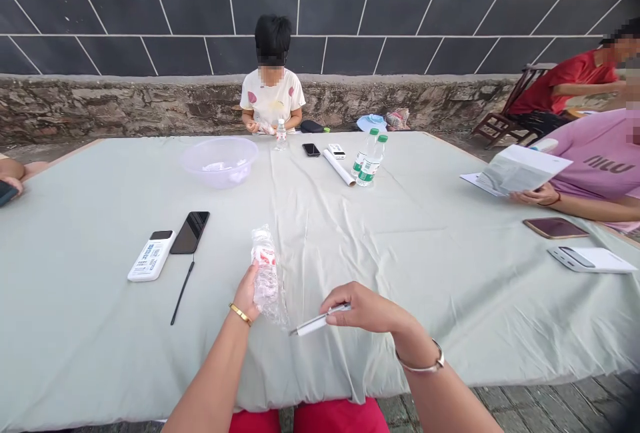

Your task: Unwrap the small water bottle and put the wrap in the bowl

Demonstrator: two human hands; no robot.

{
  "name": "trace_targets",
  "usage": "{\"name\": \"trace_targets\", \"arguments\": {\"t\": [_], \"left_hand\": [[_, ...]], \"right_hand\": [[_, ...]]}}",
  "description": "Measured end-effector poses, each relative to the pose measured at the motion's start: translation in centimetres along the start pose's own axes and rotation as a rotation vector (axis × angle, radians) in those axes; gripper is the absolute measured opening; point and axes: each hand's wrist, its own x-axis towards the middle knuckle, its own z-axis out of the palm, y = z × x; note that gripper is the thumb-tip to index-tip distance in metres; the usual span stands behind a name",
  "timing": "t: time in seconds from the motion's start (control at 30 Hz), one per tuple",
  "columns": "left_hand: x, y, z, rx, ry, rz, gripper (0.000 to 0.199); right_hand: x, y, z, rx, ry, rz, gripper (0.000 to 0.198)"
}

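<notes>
My left hand (247, 296) grips a small clear plastic water bottle (265, 271) with a red and white label, held upright just above the pale green tablecloth (400, 246). Loose clear plastic film hangs from the bottle's lower part. My right hand (365, 309) pinches a thin white and silver tool (317, 323) that looks like a small knife or pen. Its tip points left toward the base of the bottle. A gold bangle sits on my left wrist and a silver bracelet on my right.
A white power bank (151, 256), a black phone (190, 232) and a black stylus (182, 291) lie to the left. Farther off stand a clear bowl (220, 161), two green-capped bottles (370, 159) and a rolled paper (339, 167). Three other people sit around the table.
</notes>
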Motion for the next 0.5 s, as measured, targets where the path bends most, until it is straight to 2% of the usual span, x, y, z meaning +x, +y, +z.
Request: {"name": "trace_targets", "arguments": {"t": [0.03, 0.07, 0.2, 0.23, 0.3, 0.4, 0.47, 0.5], "left_hand": [[-0.1, 0.1, 0.2, -0.009, 0.021, 0.01, 0.036], [-0.3, 0.2, 0.4, -0.012, 0.037, 0.014, 0.035], [-1.2, -0.3, 0.6, 0.02, 0.03, -0.022, 0.041], [-1.5, -0.6, 0.6, 0.035, 0.018, -0.02, 0.044], [-2.0, -1.2, 0.5, 0.072, -0.01, 0.008, 0.052], [-2.6, -2.1, 0.6, 0.137, -0.032, 0.071, 0.056], [-2.9, -2.7, 0.8, 0.163, -0.015, 0.122, 0.053], [-3.0, -2.9, 0.9, 0.175, -0.004, 0.148, 0.051]], "right_hand": [[-0.4, 0.8, -0.1, 0.05, -0.044, 0.002, 0.028], [-0.4, 1.6, -0.1, 0.068, 0.012, 0.037, 0.03], [2.7, 5.3, 0.4, -0.134, 0.684, 0.4, 0.035], [3.6, 6.3, 0.7, -0.222, 0.769, 0.473, 0.035], [5.0, 7.8, 1.2, -0.389, 0.815, 0.555, 0.035], [5.9, 8.4, 2.6, -0.484, 0.888, 0.525, 0.033], [6.4, 7.6, 4.1, -0.372, 0.946, 0.351, 0.034], [6.8, 6.9, 5.0, -0.259, 0.931, 0.234, 0.038]]}}
